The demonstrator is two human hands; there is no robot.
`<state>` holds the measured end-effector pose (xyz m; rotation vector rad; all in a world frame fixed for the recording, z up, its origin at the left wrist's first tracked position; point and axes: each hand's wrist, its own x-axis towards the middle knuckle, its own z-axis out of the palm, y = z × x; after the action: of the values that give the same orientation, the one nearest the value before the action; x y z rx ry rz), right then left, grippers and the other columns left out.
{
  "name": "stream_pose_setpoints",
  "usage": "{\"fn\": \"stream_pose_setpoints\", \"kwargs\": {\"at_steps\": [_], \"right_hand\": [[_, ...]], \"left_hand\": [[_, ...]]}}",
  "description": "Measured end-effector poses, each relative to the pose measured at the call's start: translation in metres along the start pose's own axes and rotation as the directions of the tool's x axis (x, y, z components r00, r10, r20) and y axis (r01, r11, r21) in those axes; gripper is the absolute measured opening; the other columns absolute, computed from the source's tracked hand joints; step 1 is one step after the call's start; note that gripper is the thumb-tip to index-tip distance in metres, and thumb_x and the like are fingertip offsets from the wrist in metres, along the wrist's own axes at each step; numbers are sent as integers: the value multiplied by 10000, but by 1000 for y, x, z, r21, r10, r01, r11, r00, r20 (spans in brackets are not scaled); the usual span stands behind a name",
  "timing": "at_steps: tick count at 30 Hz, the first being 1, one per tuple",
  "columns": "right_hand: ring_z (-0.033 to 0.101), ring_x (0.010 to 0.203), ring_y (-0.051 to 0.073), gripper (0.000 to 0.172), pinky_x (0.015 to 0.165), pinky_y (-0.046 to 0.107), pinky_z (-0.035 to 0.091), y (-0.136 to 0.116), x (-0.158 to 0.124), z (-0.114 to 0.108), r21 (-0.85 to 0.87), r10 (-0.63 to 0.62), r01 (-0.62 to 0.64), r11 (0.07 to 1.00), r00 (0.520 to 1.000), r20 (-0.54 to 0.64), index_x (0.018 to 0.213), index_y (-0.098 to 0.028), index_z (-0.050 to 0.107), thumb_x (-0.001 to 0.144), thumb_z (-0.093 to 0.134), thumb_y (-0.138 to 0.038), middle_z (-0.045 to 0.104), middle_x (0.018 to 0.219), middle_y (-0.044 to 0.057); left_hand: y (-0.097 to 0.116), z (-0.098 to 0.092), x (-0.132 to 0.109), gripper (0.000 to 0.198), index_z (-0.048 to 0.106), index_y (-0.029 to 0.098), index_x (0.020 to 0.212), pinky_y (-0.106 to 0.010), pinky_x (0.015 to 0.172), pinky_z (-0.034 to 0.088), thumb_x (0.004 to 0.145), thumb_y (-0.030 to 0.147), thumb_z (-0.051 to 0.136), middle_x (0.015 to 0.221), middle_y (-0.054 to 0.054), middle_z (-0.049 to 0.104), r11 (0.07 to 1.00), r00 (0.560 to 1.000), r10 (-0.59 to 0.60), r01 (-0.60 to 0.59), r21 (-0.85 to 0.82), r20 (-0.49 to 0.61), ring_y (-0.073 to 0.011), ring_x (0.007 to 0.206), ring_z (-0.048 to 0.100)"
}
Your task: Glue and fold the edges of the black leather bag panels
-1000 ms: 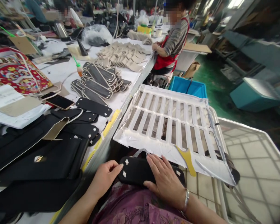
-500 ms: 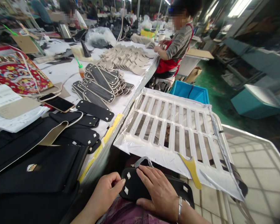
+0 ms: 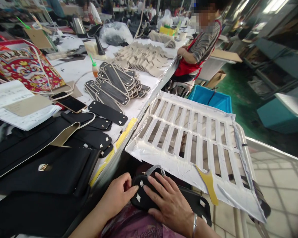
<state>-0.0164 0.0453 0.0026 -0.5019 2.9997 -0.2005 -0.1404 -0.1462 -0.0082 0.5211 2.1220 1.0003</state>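
A long black leather piece (image 3: 195,201) with rounded ends and pale diamond-shaped patches lies across my lap. My right hand (image 3: 167,201) rests on top of it, fingers spread flat, a bracelet at the wrist. At the piece's left end, my left hand (image 3: 121,195) is curled with thumb and forefinger near the edge; what those fingers hold, if anything, is too small to make out. A zipper end with a grey strip (image 3: 155,169) shows just behind the piece.
A white slatted rack (image 3: 188,138) carries a yellow tool (image 3: 210,186). On the table at left are black bags (image 3: 62,172), a phone (image 3: 69,101) and stacked black strips (image 3: 114,91). A person in a red apron (image 3: 201,49) sits beyond, near a blue bin (image 3: 213,99).
The view has turned slightly, so the surroundings appear further right. My right hand has shifted a little toward the piece's left end, its fingers more spread.
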Motion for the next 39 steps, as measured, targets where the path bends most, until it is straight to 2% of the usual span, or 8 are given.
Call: {"fn": "stream_pose_setpoints", "kwargs": {"at_steps": [3, 9, 19, 24, 28, 33, 36, 39], "right_hand": [[135, 1362, 296, 561, 1054, 535, 300, -3, 5, 0, -28, -74, 74, 997, 997, -25, 1434, -279, 208, 919, 355, -444, 178, 1489, -70], [130, 1361, 308, 554, 1060, 559, 277, -7, 7, -1, -7, -54, 54, 999, 998, -19, 1420, -280, 255, 910, 374, -463, 259, 1466, -63], [199, 1342, 322, 618, 1004, 567, 334, 19, -76, -16, -131, -47, 49, 990, 999, 21, 1416, -291, 252, 870, 471, -482, 338, 1435, -3], [183, 1352, 315, 608, 1021, 574, 317, 4, -45, -13, -15, -74, 75, 997, 995, 68, 1419, -324, 236, 879, 390, -558, 265, 1470, -4], [117, 1370, 301, 578, 1064, 574, 240, -9, -13, -6, 107, -107, 104, 989, 994, 26, 1402, -364, 268, 876, 367, -583, 229, 1484, -10], [146, 1364, 293, 545, 1055, 576, 252, -3, -24, -3, 68, -119, 119, 991, 993, 7, 1394, -377, 280, 886, 392, -541, 281, 1464, -19], [190, 1349, 313, 576, 1021, 587, 295, 6, -48, -2, -22, -87, 88, 996, 996, 19, 1397, -387, 261, 870, 471, -489, 297, 1457, -16], [203, 1345, 318, 626, 1011, 590, 309, 12, -76, -2, -88, -23, 24, 996, 1000, 6, 1406, -360, 246, 851, 515, -469, 277, 1465, -8]], "left_hand": [[-6, -1, 1, 224, 385, 191, 718, -239, 601, 344, 795, 358, 513, 671, 44, 412, 997, 998, 51, -53, -60, -22, -116, 641, 407], [-11, 1, -3, 208, 382, 194, 760, -247, 631, 352, 809, 356, 503, 705, 42, 431, 994, 995, 97, -99, -37, -37, -118, 668, 420], [-11, -1, -6, 214, 395, 193, 782, -236, 641, 372, 798, 362, 525, 728, 49, 426, 987, 990, 141, -138, -85, 29, -113, 691, 428], [-12, -5, -5, 229, 383, 197, 808, -242, 625, 362, 775, 361, 539, 717, 53, 416, 990, 985, 136, -131, -52, 103, -117, 675, 418], [-8, -6, -6, 221, 379, 197, 810, -251, 641, 357, 772, 358, 526, 716, 51, 421, 991, 988, 132, -131, -23, 83, -121, 678, 414], [-6, -3, -4, 204, 386, 196, 816, -265, 669, 383, 753, 320, 536, 735, 41, 435, 991, 990, 134, -135, 19, 46, -125, 699, 432], [-6, -4, -4, 303, 428, 194, 991, -299, 750, 446, 744, 308, 561, 929, -13, 521, 991, 991, 133, -132, -16, 35, -145, 804, 512], [-3, -6, -6, 515, 365, 200, 1248, -379, 927, 437, 768, 269, 536, 1251, -93, 460, 968, 969, 246, -246, 51, 3, -194, 1056, 508]]}}
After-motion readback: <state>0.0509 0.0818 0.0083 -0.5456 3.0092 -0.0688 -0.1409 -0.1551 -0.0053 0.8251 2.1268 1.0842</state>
